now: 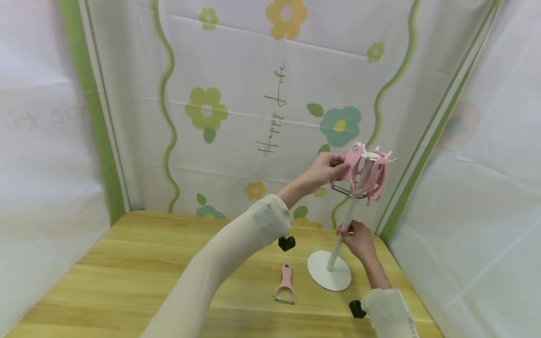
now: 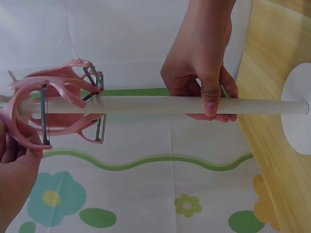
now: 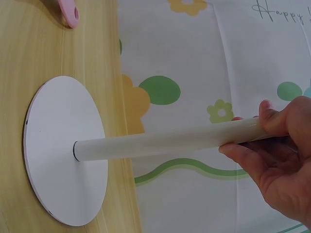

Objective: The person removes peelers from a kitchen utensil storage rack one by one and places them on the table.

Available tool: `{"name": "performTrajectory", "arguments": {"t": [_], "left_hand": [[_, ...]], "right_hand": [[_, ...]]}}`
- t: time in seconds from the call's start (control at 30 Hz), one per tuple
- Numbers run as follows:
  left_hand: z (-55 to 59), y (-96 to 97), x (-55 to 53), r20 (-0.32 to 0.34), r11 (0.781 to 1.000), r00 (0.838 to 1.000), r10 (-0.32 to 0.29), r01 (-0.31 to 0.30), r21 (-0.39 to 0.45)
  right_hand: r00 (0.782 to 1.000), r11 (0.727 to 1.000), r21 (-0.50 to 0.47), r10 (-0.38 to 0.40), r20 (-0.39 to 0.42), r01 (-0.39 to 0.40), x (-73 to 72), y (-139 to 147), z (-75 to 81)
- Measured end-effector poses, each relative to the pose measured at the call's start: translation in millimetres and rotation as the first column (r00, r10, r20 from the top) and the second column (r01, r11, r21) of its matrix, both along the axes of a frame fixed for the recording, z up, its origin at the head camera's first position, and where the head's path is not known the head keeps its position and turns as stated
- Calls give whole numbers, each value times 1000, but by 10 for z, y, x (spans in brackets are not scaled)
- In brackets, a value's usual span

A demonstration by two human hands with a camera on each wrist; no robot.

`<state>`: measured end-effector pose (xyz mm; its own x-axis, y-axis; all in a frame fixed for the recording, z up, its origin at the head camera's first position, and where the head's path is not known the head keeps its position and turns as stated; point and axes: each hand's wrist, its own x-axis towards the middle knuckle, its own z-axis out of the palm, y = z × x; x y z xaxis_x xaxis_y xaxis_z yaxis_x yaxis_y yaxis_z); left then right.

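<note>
At the top of a white stand (image 1: pixel 349 214), my left hand (image 1: pixel 327 170) pinches a pink peeler (image 1: pixel 350 172) by its side. That peeler's ring end sits at the stand's hooks (image 1: pixel 374 153), its metal blade hanging below. More pink peelers (image 1: pixel 377 177) hang close beside it around the pole, partly overlapping. Lower down, my right hand (image 1: pixel 358 240) grips the white pole (image 3: pixel 170 141) between thumb and fingers. The round white base (image 3: pixel 63 184) rests on the wooden table. In the left wrist view, only part of the left hand (image 2: pixel 17 182) shows.
Another pink peeler (image 1: pixel 286 280) lies on the table (image 1: pixel 139 263), left of the base. Two black objects (image 1: pixel 287 243) show near the sleeves. White curtains with printed flowers (image 1: pixel 206 109) enclose the table at the back and sides.
</note>
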<state>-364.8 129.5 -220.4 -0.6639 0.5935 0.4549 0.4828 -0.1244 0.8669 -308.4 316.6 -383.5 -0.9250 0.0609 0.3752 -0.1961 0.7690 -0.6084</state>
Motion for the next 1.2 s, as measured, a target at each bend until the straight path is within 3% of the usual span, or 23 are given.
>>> {"name": "performTrajectory", "arguments": {"t": [0.27,0.83,1.2], "left_hand": [[-24,-112,83,28,999,999,23,-23,-24],[-359,-461,193,61,997,998,20,-15,-75],[-500,-612,229,77,993,997,23,-14,-120]], "right_hand": [[1000,1000,-1,-12,26,12,-26,3,-24],[999,1000,19,-8,50,7,-12,35,-28],[998,1000,16,7,66,-8,-20,43,-10]]}}
